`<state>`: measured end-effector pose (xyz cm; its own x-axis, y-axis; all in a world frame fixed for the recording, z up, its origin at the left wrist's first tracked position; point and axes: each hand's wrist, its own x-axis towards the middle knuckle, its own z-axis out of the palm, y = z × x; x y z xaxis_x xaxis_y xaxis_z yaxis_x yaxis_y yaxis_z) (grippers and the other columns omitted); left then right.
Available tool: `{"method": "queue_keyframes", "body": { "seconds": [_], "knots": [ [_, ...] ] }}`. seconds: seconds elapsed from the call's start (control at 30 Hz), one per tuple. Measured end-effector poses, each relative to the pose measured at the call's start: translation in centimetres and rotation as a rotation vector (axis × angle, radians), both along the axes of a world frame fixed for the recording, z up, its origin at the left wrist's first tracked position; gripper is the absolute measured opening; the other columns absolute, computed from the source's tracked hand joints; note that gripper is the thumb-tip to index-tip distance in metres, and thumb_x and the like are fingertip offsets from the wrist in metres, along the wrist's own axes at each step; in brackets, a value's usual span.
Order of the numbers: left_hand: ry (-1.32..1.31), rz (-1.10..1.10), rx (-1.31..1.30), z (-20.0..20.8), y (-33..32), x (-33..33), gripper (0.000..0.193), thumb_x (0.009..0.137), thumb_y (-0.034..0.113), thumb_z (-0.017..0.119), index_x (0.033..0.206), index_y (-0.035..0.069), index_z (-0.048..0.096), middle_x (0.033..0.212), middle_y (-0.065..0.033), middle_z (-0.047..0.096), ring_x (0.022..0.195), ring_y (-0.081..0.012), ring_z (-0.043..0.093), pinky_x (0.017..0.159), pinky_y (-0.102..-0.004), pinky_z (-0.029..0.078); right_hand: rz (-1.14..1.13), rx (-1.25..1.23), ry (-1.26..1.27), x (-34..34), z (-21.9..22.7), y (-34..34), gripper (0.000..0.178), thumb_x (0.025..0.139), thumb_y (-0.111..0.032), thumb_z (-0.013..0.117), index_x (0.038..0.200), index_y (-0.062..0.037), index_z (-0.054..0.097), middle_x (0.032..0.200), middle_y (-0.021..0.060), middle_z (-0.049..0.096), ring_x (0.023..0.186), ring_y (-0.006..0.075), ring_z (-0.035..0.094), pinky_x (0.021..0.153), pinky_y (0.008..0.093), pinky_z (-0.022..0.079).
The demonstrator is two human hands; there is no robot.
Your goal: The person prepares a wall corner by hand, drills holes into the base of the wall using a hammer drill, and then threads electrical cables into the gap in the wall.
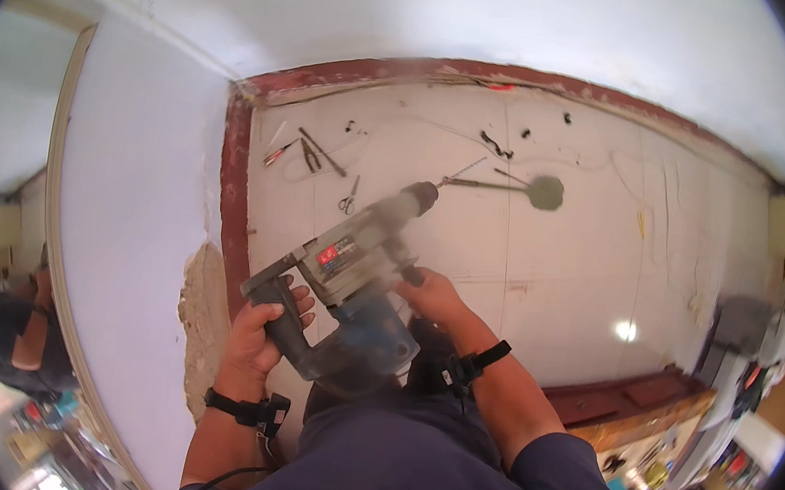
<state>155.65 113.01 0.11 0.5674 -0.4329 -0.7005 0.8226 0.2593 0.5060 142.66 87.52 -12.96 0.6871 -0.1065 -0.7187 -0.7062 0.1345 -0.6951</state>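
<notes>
Across the middle of the view I hold a large, dusty grey and blue hammer drill (351,265), tilted up to the right. My left hand (262,329) is wrapped round its black rear handle. Closed on the side handle near the chuck is my right hand (433,296), its fingertips partly hidden. A thin drill bit (465,170) sticks out of the dark chuck. Black straps with small devices circle both wrists.
Pliers (309,155), scissors (350,196) and a round green thing (545,193) on a dark stick lie across the pale tiled surface. A dark red frame (238,179) borders it. At left are a white wall (143,178) with broken plaster and a mirror (0,249).
</notes>
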Motion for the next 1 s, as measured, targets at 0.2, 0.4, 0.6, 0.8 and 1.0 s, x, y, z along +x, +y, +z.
{"method": "queue_keyframes", "body": {
  "seconds": [0.2, 0.4, 0.6, 0.8, 1.0],
  "knots": [
    [0.072, 0.259, -0.039, -5.7, 8.1, 1.4, 0.033, 0.084, 0.007, 0.063, 0.116, 0.003, 0.055, 0.104, -0.0133, 0.063, 0.094, -0.0265, 0.064, 0.083, -0.0418, 0.054, 0.325, -0.266, 0.044, 9.1, 2.3, 4.1, 0.051, 0.083, -0.043, 0.068, 0.11, 0.0009, 0.063, 0.085, 0.0128, 0.068, 0.065, 0.0197, 0.064, 0.061, 0.0332, 0.053],
    [0.157, 0.487, -0.025, -8.8, 13.2, 3.7, 0.023, 0.09, 0.013, 0.064, 0.11, 0.005, 0.058, 0.094, -0.0093, 0.063, 0.086, -0.0228, 0.062, 0.076, -0.0396, 0.054, 0.509, -0.258, 0.106, 17.4, 0.4, 8.7, 0.051, 0.081, -0.041, 0.069, 0.108, 0.0021, 0.065, 0.087, 0.0151, 0.068, 0.067, 0.0218, 0.066, 0.063, 0.0343, 0.053],
    [0.135, 0.627, -0.016, -11.6, 15.2, 4.8, 0.022, 0.09, 0.015, 0.064, 0.108, 0.004, 0.058, 0.094, -0.0091, 0.063, 0.086, -0.0225, 0.063, 0.075, -0.0389, 0.054, 0.765, -0.323, -0.015, 24.1, -3.1, 10.8, 0.061, 0.082, -0.042, 0.071, 0.117, 0.0067, 0.058, 0.073, 0.0117, 0.064, 0.056, 0.018, 0.062, 0.055, 0.0319, 0.051],
    [0.204, 0.842, -0.002, -14.2, 13.9, 5.8, 0.022, 0.091, 0.015, 0.063, 0.109, 0.004, 0.058, 0.094, -0.0098, 0.064, 0.086, -0.0239, 0.063, 0.076, -0.0396, 0.054, 0.954, -0.372, -0.146, 29.8, -7.6, 10.8, 0.058, 0.082, -0.045, 0.068, 0.112, 0.0047, 0.06, 0.075, 0.0122, 0.065, 0.057, 0.0192, 0.063, 0.057, 0.0326, 0.051],
    [0.198, 0.981, 0.007, -18.0, 12.8, 8.8, 0.022, 0.093, 0.015, 0.06, 0.111, 0.003, 0.055, 0.094, -0.0106, 0.063, 0.086, -0.0245, 0.063, 0.076, -0.0396, 0.054, 1.117, -0.33, -0.078, 36.6, -10.1, 11.4, 0.059, 0.082, -0.051, 0.061, 0.108, 0.0021, 0.063, 0.106, 0.0243, 0.065, 0.1, 0.0412, 0.061, 0.086, 0.0465, 0.048]
  ]
}}
